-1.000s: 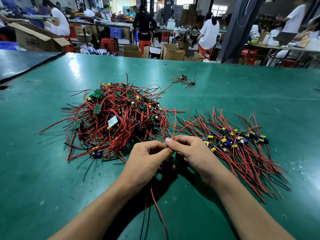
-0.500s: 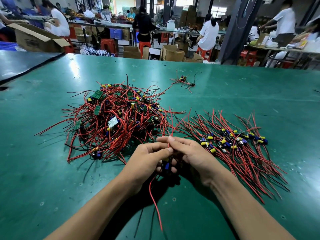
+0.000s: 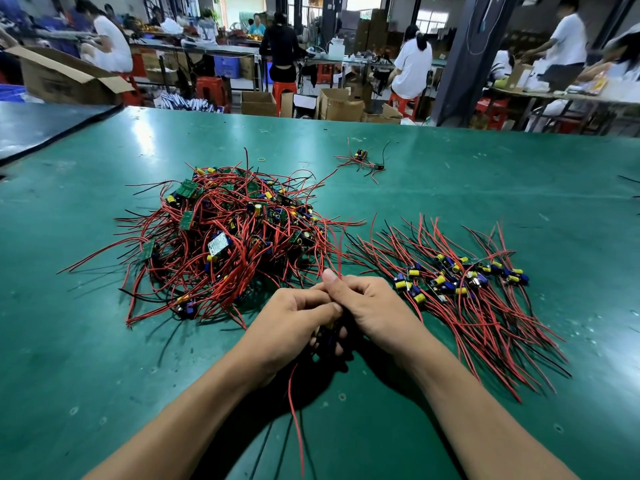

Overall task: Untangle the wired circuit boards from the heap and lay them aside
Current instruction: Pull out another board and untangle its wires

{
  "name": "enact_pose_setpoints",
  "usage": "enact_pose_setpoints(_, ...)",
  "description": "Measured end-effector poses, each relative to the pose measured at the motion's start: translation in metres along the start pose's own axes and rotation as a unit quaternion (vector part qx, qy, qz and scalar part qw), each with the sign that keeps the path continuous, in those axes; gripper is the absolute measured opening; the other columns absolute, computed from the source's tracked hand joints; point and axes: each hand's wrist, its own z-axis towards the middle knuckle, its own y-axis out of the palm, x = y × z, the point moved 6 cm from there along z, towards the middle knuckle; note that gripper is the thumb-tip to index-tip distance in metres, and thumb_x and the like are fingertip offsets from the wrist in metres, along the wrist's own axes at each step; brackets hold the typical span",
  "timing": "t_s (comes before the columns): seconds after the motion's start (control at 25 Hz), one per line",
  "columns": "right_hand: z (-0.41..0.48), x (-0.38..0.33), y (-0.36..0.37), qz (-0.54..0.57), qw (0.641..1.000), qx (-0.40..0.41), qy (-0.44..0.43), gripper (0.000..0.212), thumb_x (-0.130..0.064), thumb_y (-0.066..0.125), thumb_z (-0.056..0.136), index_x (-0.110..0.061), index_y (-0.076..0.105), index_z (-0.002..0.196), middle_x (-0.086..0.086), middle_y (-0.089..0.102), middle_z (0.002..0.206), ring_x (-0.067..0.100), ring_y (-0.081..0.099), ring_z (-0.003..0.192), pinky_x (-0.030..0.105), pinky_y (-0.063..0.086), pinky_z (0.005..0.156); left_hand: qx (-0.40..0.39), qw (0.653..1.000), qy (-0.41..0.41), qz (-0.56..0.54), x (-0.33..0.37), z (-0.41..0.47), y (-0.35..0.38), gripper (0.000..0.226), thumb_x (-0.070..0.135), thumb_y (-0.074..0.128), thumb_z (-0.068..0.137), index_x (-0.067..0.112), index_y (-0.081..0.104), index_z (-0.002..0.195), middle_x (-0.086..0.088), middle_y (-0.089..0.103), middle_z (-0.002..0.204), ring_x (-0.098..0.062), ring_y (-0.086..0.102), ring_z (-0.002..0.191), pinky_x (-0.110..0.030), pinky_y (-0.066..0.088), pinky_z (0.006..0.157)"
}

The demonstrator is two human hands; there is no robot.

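One wired board (image 3: 328, 333) in left hand (image 3: 294, 317) and right hand (image 3: 375, 306)

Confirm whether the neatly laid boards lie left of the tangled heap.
No, the laid-out boards lie to the right of the heap.

Tangled heap (image 3: 228, 244) blocks desk (image 3: 519, 188) left of centre; laid-out row (image 3: 460, 296) fills the right. Narrow gap between, crossed by stray wire ends, plugged at near end by left hand (image 3: 291, 323) and right hand (image 3: 374, 306) gripping a wired board (image 3: 328, 336). Small bunch (image 3: 362, 161) far back. Bare desk near-left and far right.
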Motion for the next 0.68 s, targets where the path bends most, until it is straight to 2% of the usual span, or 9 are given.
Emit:
enact_pose_setpoints(0.08, 0.002, -0.001, -0.005, 0.011, 0.999, 0.035, -0.010, 0.041, -0.051, 0.062, 0.095, -0.013, 0.078, 0.096, 0.018, 0.061, 0.065, 0.020, 0.056, 0.041, 0.026, 0.049, 0.043, 0.002, 1.000, -0.015, -0.026, -0.002, 0.002, 0.000, 0.021, 0.005, 0.057, 0.094, -0.003, 0.073, 0.082, -0.022, 0.063, 0.070, -0.028, 0.059, 0.053, -0.072, 0.047, 0.071)
enact_pose_setpoints(0.12, 0.003, -0.001, -0.008, 0.010, 0.998, 0.059, -0.015, 0.040, -0.050, 0.060, 0.096, -0.015, 0.078, 0.094, 0.016, 0.058, 0.062, 0.018, 0.054, 0.040, 0.025, 0.048, 0.042, 0.001, 0.999, -0.021, -0.031, -0.002, 0.003, 0.000, 0.021, 0.006, 0.057, 0.095, -0.004, 0.072, 0.085, -0.022, 0.063, 0.068, -0.027, 0.058, 0.052, -0.067, 0.050, 0.070)
enact_pose_setpoints(0.24, 0.007, -0.002, -0.017, -0.008, 0.990, 0.136, -0.031, 0.042, -0.046, 0.054, 0.101, -0.015, 0.080, 0.087, 0.004, 0.045, 0.054, 0.011, 0.045, 0.045, 0.018, 0.039, 0.043, -0.006, 1.000, -0.021, -0.022, -0.002, 0.003, 0.002, 0.023, 0.007, 0.056, 0.094, 0.002, 0.075, 0.082, -0.018, 0.064, 0.065, -0.025, 0.058, 0.049, -0.037, 0.055, 0.058)
enact_pose_setpoints(0.32, 0.009, -0.004, -0.023, 0.033, 0.985, 0.169, -0.023, 0.046, -0.044, 0.051, 0.103, -0.017, 0.081, 0.081, 0.000, 0.044, 0.060, 0.009, 0.041, 0.049, 0.019, 0.037, 0.044, -0.010, 1.000, -0.019, -0.017, -0.001, 0.002, 0.004, 0.022, 0.007, 0.058, 0.094, 0.005, 0.076, 0.081, -0.016, 0.065, 0.064, -0.024, 0.059, 0.050, -0.027, 0.052, 0.053)
enact_pose_setpoints(0.44, 0.010, -0.004, -0.024, 0.164, 0.974, 0.153, 0.019, 0.054, -0.046, 0.045, 0.104, -0.019, 0.081, 0.073, -0.001, 0.049, 0.075, 0.006, 0.043, 0.051, 0.020, 0.039, 0.043, -0.021, 0.999, -0.019, -0.015, 0.000, 0.002, 0.007, 0.020, 0.008, 0.058, 0.094, 0.003, 0.075, 0.084, -0.015, 0.066, 0.064, -0.023, 0.060, 0.049, -0.025, 0.052, 0.051)
enact_pose_setpoints(0.56, 0.010, 0.000, -0.017, 0.289, 0.950, 0.099, 0.061, 0.057, -0.049, 0.046, 0.101, -0.017, 0.079, 0.068, -0.002, 0.060, 0.071, 0.007, 0.054, 0.055, 0.020, 0.044, 0.049, -0.023, 0.999, -0.014, -0.019, 0.001, 0.001, 0.007, 0.019, 0.006, 0.056, 0.095, -0.001, 0.072, 0.088, -0.016, 0.065, 0.065, -0.025, 0.060, 0.049, -0.031, 0.055, 0.053)
enact_pose_setpoints(0.6, 0.010, 0.001, -0.015, 0.291, 0.950, 0.090, 0.063, 0.057, -0.049, 0.046, 0.101, -0.017, 0.079, 0.067, -0.003, 0.062, 0.069, 0.006, 0.057, 0.056, 0.020, 0.045, 0.052, -0.021, 1.000, -0.006, -0.014, 0.001, 0.000, 0.006, 0.018, 0.006, 0.056, 0.095, -0.001, 0.072, 0.088, -0.016, 0.065, 0.065, -0.026, 0.061, 0.050, -0.034, 0.055, 0.055)
enact_pose_setpoints(0.68, 0.010, 0.002, -0.014, 0.227, 0.969, 0.086, 0.053, 0.057, -0.051, 0.045, 0.100, -0.018, 0.080, 0.069, -0.006, 0.064, 0.067, 0.005, 0.058, 0.055, 0.020, 0.047, 0.052, -0.006, 1.000, 0.014, 0.011, 0.002, -0.002, 0.005, 0.016, 0.009, 0.059, 0.095, 0.004, 0.074, 0.090, -0.013, 0.066, 0.065, -0.026, 0.061, 0.051, -0.035, 0.052, 0.058)
